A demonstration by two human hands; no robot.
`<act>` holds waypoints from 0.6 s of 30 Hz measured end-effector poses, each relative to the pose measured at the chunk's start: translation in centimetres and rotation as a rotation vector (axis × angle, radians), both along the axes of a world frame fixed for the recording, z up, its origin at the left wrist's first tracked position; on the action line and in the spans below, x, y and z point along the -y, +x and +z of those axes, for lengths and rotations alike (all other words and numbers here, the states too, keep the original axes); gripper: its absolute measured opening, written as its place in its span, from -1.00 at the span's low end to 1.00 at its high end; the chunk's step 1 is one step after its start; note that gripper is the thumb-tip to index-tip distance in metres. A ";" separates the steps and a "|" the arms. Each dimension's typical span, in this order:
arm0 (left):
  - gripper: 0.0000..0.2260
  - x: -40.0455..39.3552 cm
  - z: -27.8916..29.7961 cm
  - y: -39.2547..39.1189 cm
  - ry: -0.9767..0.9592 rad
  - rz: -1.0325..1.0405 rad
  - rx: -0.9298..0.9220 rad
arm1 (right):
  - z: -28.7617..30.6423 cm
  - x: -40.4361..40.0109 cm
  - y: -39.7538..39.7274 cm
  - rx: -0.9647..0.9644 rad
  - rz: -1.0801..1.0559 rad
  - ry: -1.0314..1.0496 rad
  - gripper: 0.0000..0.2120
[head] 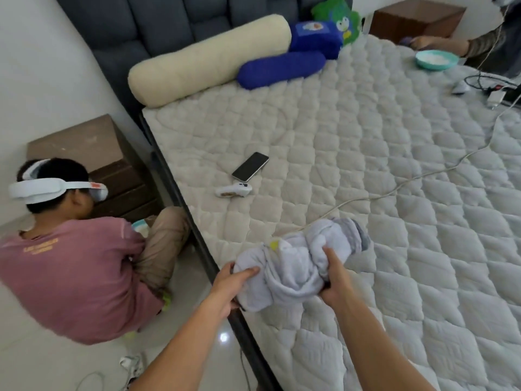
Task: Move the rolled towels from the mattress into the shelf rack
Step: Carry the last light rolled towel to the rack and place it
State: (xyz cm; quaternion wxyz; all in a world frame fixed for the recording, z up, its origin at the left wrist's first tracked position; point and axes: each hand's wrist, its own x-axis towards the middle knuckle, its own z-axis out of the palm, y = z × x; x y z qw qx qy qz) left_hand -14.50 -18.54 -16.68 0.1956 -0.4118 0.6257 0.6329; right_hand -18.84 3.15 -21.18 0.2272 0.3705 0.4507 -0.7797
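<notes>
Both hands, left hand [235, 280] and right hand [334, 277], grip rolled towels [298, 263] just above the mattress [366, 165] edge; transfer pending, shelf rack unseen.

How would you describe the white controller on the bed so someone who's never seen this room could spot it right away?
Start at the quilted mattress and follow its left edge down from the cream bolster. About halfway along lies a dark phone; the white controller sits just below it, nearer the towels. Unlike the flat black phone, it is small, white and curved.
</notes>
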 end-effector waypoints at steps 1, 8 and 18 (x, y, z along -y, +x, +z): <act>-0.31 1.3 1.1 0.9 -0.006 0.019 -0.029 | 1.2 1.4 0.3 -0.035 0.024 -0.007 -0.47; -0.40 10.7 7.4 11.9 -0.027 0.271 -0.303 | 9.7 12.6 6.2 -0.303 0.233 -0.019 -0.34; -0.46 16.6 9.6 45.9 -0.090 0.726 -0.366 | 15.9 29.2 28.5 -0.610 0.878 -0.120 -0.36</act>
